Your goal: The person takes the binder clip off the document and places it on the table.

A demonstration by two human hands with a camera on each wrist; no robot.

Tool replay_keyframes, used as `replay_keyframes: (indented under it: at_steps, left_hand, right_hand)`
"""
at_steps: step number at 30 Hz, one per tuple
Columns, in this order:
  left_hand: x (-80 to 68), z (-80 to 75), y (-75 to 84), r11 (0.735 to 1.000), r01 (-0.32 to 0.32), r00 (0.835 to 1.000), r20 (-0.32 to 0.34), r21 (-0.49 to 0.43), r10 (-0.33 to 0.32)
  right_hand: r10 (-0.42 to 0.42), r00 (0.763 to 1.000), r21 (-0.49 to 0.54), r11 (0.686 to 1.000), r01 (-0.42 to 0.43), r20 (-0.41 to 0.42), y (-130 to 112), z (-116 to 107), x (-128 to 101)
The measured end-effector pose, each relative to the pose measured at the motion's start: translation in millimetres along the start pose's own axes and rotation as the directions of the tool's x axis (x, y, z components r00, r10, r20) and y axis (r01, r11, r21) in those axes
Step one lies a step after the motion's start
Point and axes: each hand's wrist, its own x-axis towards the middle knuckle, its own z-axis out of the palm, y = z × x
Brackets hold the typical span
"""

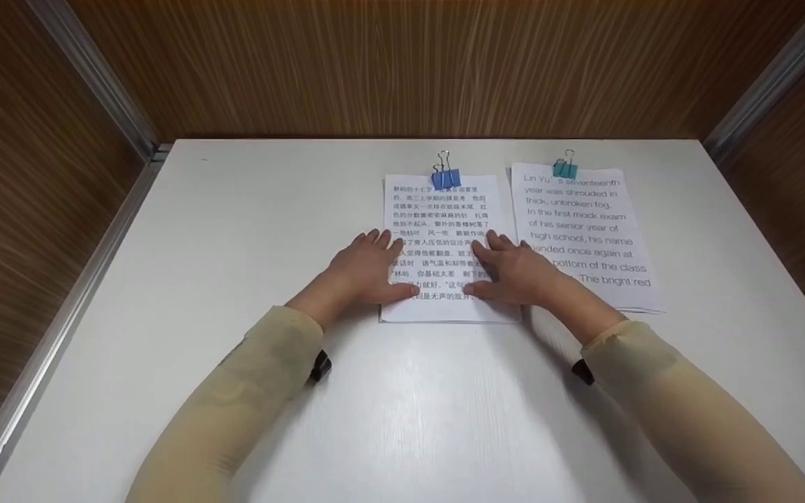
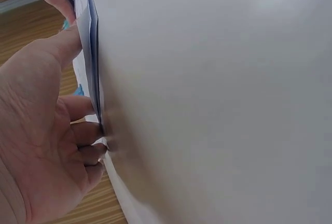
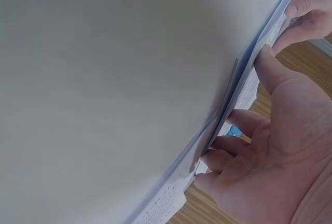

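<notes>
Squaring the Chinese-text stack (image 1: 437, 223) on the table (image 1: 270, 195) seems to be the step in hand. A blue clip (image 1: 446, 180) sits at its top edge; the English-text stack (image 1: 577, 223) lies to its right. The left hand (image 1: 367, 270) rests at its left edge, the right hand (image 1: 520, 272) at its right, fingers loosely spread, gripping nothing. The next move likely calls for even, gentle pressure.

The blue binder clip (image 1: 446, 179) is contrasting with the teal binder clip (image 1: 565, 170); black print (image 1: 437, 253) is patterning white paper stacks (image 1: 437, 311); brown streaks are striping the wall panel (image 1: 430, 70).
</notes>
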Motion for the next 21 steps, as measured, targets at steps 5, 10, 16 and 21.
replay_keyframes:
  at_steps: [5,10,16,21]
  left_hand:
    - [-6.4,4.1,2.5,1.0,-0.007,1.0,-0.009,0.002,0.007]
    - [-13.2,5.3,6.8,1.0,-0.015,1.0,-0.013,-0.001,0.015]
    - [-23.1,10.6,8.8,1.0,-0.017,1.0,-0.024,-0.003,0.017]
    - [-33.4,14.1,10.5,1.0,-0.02,0.999,-0.04,-0.011,0.019]
  right_hand:
    - [0.004,1.0,0.015,1.0,-0.004,0.004,-1.4,4.4,-7.0]
    - [-0.016,1.0,0.024,1.0,0.017,-0.014,-4.2,6.9,-15.5]
    - [-0.024,1.0,0.029,0.999,0.024,-0.009,-12.2,9.3,-26.1]
    - [-0.046,0.999,-0.005,0.999,0.046,-0.018,-18.7,11.5,-32.4]
